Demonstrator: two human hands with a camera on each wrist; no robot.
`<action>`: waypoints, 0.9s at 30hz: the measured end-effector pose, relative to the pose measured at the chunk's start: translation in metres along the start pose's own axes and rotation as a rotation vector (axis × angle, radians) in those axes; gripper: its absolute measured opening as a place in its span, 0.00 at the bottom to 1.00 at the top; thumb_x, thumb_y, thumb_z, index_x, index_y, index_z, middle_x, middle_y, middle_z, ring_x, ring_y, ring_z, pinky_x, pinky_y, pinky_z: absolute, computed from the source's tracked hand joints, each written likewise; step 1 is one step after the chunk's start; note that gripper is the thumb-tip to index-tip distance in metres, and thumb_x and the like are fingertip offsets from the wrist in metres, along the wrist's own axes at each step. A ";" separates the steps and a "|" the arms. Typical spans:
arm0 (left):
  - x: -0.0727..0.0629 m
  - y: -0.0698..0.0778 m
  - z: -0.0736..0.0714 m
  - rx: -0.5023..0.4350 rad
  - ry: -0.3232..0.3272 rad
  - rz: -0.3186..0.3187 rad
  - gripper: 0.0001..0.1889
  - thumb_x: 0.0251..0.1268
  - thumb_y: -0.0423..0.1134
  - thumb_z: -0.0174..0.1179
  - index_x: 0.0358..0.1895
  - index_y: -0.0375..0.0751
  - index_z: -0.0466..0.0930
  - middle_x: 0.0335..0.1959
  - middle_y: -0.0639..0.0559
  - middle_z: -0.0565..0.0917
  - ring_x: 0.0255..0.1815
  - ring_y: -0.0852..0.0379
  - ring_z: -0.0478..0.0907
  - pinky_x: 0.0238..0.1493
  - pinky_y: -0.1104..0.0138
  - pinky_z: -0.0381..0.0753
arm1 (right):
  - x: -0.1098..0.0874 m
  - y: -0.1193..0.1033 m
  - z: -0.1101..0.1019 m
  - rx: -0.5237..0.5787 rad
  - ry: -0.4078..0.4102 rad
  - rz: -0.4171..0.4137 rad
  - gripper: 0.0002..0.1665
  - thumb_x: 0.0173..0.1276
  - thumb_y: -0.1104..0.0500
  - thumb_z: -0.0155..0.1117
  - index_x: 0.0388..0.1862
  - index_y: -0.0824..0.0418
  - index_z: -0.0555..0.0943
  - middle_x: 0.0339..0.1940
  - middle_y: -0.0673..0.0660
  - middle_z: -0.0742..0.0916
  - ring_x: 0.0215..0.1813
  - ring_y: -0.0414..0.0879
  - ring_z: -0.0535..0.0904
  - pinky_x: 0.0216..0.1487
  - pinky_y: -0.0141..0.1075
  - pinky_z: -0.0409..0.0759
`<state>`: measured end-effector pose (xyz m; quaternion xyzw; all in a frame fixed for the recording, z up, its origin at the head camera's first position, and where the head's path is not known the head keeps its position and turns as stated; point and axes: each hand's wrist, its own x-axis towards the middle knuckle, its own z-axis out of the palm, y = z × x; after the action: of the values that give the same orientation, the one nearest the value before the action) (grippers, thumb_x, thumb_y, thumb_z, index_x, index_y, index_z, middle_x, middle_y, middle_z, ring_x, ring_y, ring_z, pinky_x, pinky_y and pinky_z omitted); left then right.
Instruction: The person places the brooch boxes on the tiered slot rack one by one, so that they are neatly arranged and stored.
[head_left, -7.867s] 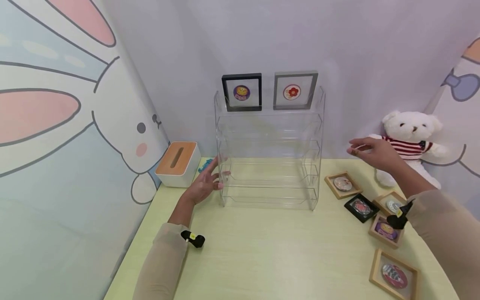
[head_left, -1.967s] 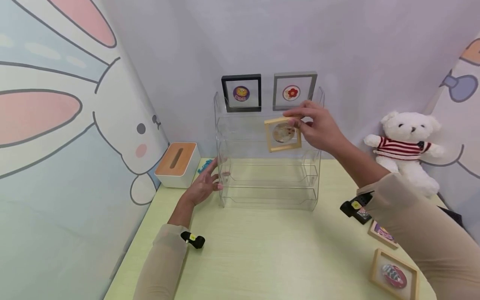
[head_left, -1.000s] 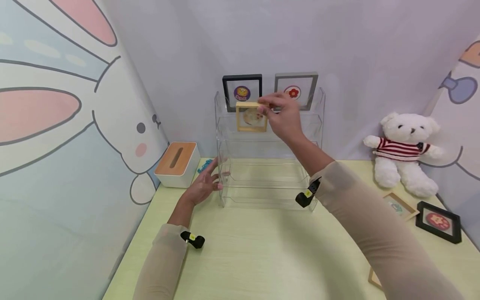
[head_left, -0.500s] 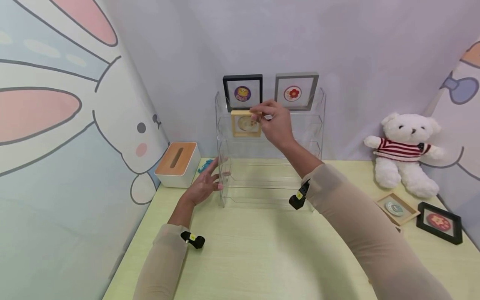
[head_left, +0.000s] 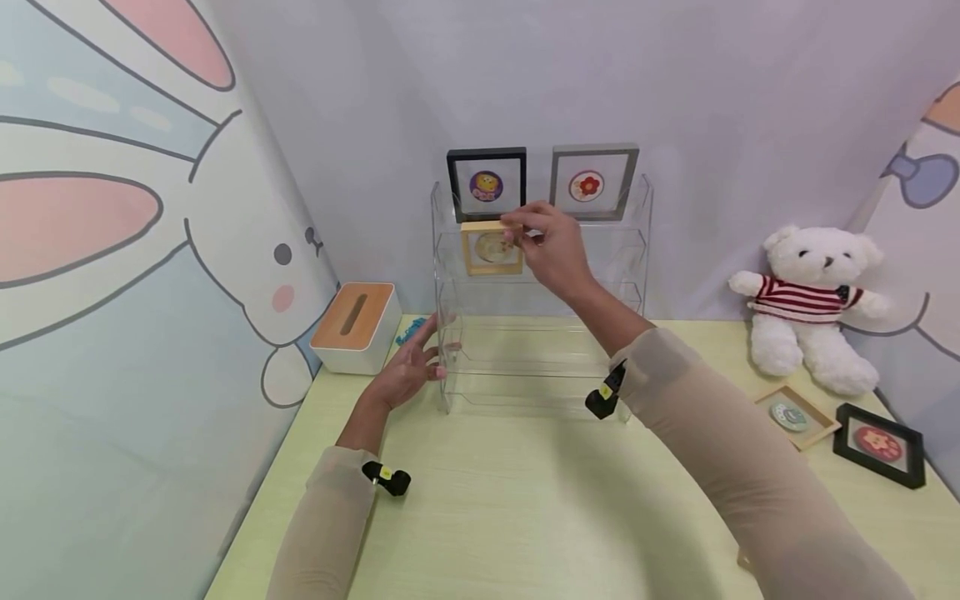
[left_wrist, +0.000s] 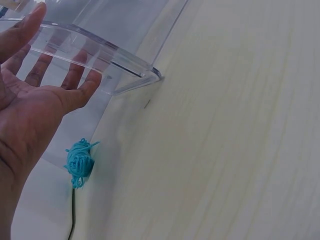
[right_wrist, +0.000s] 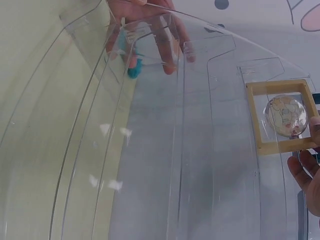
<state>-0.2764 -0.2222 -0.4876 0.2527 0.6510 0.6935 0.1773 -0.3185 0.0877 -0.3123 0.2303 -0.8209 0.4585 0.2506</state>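
Note:
A clear acrylic rack with several tiers stands against the back wall. My right hand pinches the right part of the top edge of a light wooden picture frame, which holds a round badge. That frame is upright at the left of the second tier, just below the black frame. A grey frame with a red flower badge stands beside the black one on the top tier. My left hand rests against the rack's left side; in the left wrist view its fingers show extended through the clear plastic.
A white tissue box with a wooden lid and some blue yarn lie left of the rack. To the right sit a white teddy bear, a wooden frame and a black frame. My right sleeve hides part of the table there.
My right hand has carried the wooden frame from the right side of the table to the rack's second tier, moving left and then slightly down. My left hand has stayed at the rack's side.

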 end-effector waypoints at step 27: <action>0.000 -0.003 -0.002 -0.014 -0.020 0.031 0.54 0.77 0.61 0.63 0.94 0.58 0.37 0.94 0.49 0.40 0.89 0.23 0.51 0.61 0.66 0.84 | -0.068 0.036 -0.115 -0.066 -0.151 -0.096 0.25 0.77 0.60 0.76 0.72 0.54 0.87 0.62 0.59 0.90 0.57 0.36 0.89 0.58 0.23 0.84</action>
<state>-0.2777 -0.2239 -0.4903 0.2686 0.6403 0.6980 0.1749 -0.2655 0.2150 -0.3250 0.2950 -0.8403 0.3997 0.2170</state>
